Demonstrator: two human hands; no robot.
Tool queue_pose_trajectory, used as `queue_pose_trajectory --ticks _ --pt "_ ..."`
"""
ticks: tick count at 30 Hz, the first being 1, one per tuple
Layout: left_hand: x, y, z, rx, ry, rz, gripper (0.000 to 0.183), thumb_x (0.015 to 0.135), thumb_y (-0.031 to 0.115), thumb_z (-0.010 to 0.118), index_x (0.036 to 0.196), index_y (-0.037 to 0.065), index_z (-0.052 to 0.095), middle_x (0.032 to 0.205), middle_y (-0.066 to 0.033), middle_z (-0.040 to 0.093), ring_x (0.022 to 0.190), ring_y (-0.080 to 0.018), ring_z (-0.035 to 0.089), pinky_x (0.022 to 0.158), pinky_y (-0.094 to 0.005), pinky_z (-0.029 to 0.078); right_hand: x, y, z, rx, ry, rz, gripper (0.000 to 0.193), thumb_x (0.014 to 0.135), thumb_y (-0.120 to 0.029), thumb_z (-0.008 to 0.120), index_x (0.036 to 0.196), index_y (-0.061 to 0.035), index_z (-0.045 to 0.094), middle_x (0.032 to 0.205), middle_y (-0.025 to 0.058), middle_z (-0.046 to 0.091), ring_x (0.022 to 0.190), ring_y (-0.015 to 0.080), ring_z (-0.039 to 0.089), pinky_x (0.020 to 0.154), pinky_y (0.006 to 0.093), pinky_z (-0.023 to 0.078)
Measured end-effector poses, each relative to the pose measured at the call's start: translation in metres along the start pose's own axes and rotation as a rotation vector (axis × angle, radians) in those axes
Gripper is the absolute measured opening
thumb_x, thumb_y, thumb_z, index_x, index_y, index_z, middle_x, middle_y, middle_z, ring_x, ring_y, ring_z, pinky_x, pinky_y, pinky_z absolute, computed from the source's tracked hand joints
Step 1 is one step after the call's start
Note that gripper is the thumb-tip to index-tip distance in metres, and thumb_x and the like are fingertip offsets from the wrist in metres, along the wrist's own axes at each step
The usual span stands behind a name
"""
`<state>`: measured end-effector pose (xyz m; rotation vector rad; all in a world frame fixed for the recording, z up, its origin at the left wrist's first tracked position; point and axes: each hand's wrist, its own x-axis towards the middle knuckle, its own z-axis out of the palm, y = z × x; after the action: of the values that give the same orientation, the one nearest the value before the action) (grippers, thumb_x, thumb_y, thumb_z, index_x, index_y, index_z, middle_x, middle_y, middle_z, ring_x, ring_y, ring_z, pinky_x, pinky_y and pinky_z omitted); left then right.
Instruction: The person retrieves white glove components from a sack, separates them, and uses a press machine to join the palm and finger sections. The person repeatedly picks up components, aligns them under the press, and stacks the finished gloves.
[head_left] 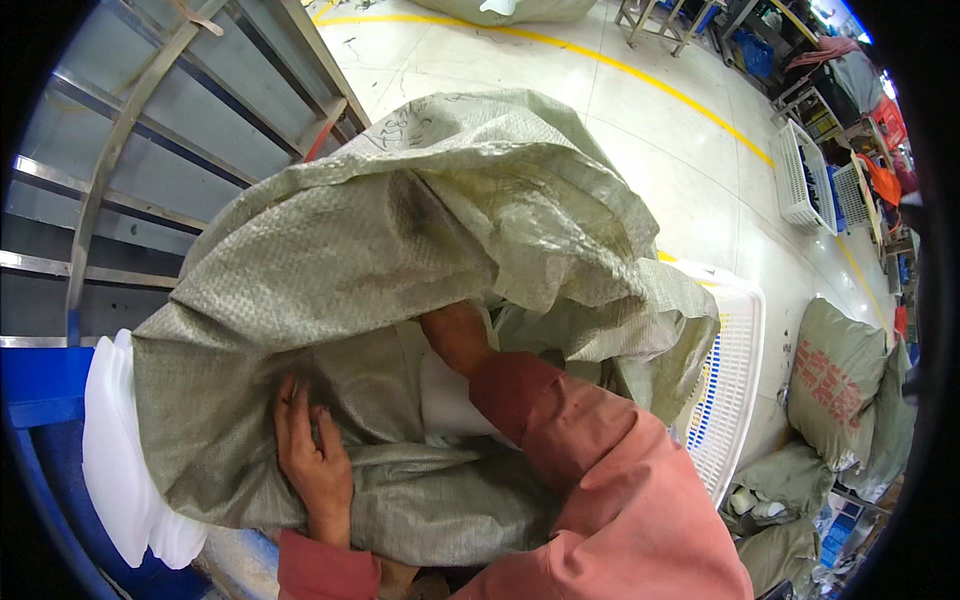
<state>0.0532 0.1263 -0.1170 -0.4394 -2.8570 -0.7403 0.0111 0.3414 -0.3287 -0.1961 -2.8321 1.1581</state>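
Observation:
A large grey-green woven sack (pixel 400 260) fills the middle of the view, slumped and crumpled. My left hand (pixel 312 455) presses flat on the sack's lower fold, fingers spread. My right arm in a pink sleeve reaches into the sack's mouth; only the wrist of my right hand (pixel 458 335) shows, the fingers hidden inside. Something white (pixel 450 400) shows in the opening under my forearm.
A white plastic piece (pixel 115 450) sticks out under the sack at left, over a blue surface (pixel 45 385). A metal rack (pixel 150 110) stands at upper left. White slotted crates (pixel 735 380) sit at right, filled sacks (pixel 840 380) beyond, yellow floor lines behind.

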Motion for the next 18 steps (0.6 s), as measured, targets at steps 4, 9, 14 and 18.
queue_pose_trajectory --ticks 4,9,14,18 --pt "0.0 -0.002 0.0 0.005 0.016 0.017 0.033 0.104 0.004 0.054 0.135 -0.006 0.062 0.147 -0.0261 0.055 0.129 -0.0397 0.061 0.096 -0.0409 0.057 0.023 0.002 -0.015 -0.033 0.332 -0.183 0.033 0.094 -0.022 0.069 0.123 -0.008 0.071 0.126 0.0173 0.07 0.115 0.0387 0.066 0.096 0.0491 0.051" --pt "0.0 -0.003 0.001 0.025 0.009 0.019 0.033 0.104 0.005 0.054 0.134 -0.006 0.062 0.146 -0.026 0.056 0.129 -0.0406 0.061 0.096 -0.0417 0.057 0.023 0.005 -0.002 0.024 0.021 0.055 0.039 0.094 -0.026 0.07 0.129 -0.0106 0.069 0.133 0.0154 0.067 0.123 0.0381 0.061 0.103 0.048 0.048" --pt "-0.002 -0.001 0.001 0.022 0.004 -0.008 0.032 0.104 0.005 0.055 0.133 -0.006 0.063 0.146 -0.0255 0.057 0.129 -0.0409 0.061 0.096 -0.042 0.058 0.014 0.004 0.029 0.157 0.172 0.028 0.037 0.097 -0.026 0.065 0.13 -0.0105 0.068 0.134 0.0163 0.067 0.125 0.0388 0.06 0.106 0.0489 0.046" --pt "0.0 0.0 -0.001 0.026 0.001 0.006 0.033 0.104 0.005 0.055 0.133 -0.006 0.062 0.146 -0.0256 0.057 0.129 -0.0411 0.061 0.096 -0.0419 0.058 0.01 -0.005 0.053 0.324 0.195 0.005 0.034 0.098 -0.021 0.062 0.129 -0.0067 0.068 0.133 0.0185 0.066 0.125 0.0399 0.059 0.107 0.0494 0.045"
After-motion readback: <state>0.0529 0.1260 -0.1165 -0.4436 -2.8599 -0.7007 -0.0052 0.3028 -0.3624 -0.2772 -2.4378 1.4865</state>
